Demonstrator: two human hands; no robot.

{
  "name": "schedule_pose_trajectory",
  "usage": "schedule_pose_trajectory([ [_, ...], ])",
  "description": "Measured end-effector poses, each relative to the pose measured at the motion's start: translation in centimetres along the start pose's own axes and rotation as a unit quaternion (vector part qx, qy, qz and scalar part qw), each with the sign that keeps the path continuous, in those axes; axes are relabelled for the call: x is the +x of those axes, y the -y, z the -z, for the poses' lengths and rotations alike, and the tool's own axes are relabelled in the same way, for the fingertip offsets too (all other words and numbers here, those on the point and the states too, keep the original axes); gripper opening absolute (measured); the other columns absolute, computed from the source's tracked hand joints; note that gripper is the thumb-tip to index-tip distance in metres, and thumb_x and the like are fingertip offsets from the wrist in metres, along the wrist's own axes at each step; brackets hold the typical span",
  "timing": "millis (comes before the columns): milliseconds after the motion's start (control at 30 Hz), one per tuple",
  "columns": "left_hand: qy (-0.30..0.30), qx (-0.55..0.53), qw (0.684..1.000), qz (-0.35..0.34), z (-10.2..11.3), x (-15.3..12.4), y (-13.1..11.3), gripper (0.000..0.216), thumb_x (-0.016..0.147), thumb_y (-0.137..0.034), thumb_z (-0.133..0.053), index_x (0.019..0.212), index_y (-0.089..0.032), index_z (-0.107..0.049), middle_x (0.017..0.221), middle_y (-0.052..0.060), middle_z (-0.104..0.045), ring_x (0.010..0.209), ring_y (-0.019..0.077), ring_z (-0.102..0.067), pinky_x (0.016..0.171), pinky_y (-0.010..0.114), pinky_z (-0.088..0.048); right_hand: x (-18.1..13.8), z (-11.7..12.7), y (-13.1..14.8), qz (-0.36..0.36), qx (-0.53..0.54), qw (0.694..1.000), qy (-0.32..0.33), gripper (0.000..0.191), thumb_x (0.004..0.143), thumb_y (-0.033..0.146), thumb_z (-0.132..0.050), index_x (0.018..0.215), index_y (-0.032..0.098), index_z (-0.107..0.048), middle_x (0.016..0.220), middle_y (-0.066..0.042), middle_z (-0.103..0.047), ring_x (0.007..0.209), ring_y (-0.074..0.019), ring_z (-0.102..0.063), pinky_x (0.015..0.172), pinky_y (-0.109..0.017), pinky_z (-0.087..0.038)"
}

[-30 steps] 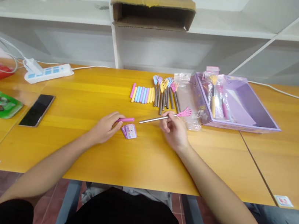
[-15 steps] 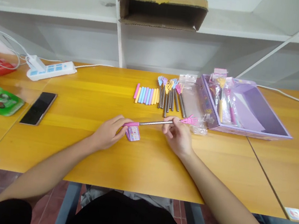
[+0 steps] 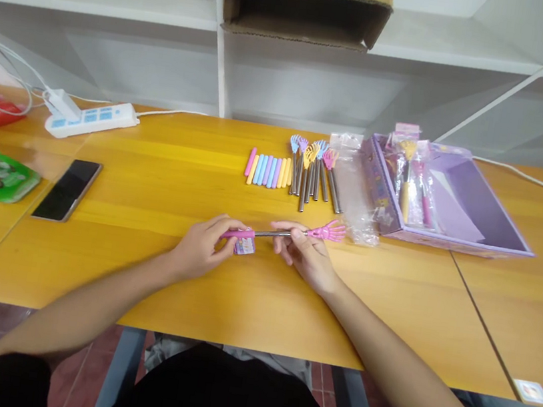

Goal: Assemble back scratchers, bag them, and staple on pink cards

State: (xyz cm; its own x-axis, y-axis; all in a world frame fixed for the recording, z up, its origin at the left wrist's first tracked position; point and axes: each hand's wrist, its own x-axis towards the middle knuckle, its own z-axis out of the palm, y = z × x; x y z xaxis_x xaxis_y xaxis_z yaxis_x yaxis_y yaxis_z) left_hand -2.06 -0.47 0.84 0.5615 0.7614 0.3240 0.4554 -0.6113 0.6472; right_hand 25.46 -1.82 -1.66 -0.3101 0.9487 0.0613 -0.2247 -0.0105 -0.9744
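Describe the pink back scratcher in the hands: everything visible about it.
The pink back scratcher is a thin tool lying nearly level just above the yellow table. It has a pink hand-shaped claw at its right end, a shiny metal-looking rod in the middle, and a pink grip sleeve at its left end. The left hand pinches the sleeve; the right hand holds the rod near the claw. A small stack of printed cards sits just beneath the sleeve.
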Motion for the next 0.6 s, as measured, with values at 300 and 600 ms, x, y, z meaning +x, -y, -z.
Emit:
schedule_pose_trajectory([
  [300, -0.044, -0.02, 0.999, 0.011, -1.3, -0.5, -1.1, 0.023, 0.104, -0.018, -0.059, 0.126, -0.023, -0.064, 0.117, 0.006, -0.078, 0.101, 0.0174, -0.076, 0.088, 0.03, -0.059, -0.3, -1.6, -1.2, -0.027, 0.028, 0.997, 0.066, 0.061, 0.11, 0.059, -0.054, 0.157, 0.021, -0.06, 0.084, -0.001, -0.066, 0.062, -0.0124, -0.053, 0.058, -0.028, -0.041],
  [600, -0.054, -0.023, 0.997, 0.039, -1.6, -0.6, -2.4, 0.02, 0.102, -0.019, -0.059, 0.12, -0.023, -0.066, 0.109, 0.004, -0.08, 0.088, 0.0165, -0.075, 0.084, 0.032, -0.06, -0.4, -2.6, -1.4, -0.017, 0.016, 0.996, 0.088, 0.052, 0.112, 0.057, -0.052, 0.141, 0.019, -0.07, 0.082, -0.001, -0.065, 0.062, -0.0121, -0.053, 0.06, -0.028, -0.042],
])
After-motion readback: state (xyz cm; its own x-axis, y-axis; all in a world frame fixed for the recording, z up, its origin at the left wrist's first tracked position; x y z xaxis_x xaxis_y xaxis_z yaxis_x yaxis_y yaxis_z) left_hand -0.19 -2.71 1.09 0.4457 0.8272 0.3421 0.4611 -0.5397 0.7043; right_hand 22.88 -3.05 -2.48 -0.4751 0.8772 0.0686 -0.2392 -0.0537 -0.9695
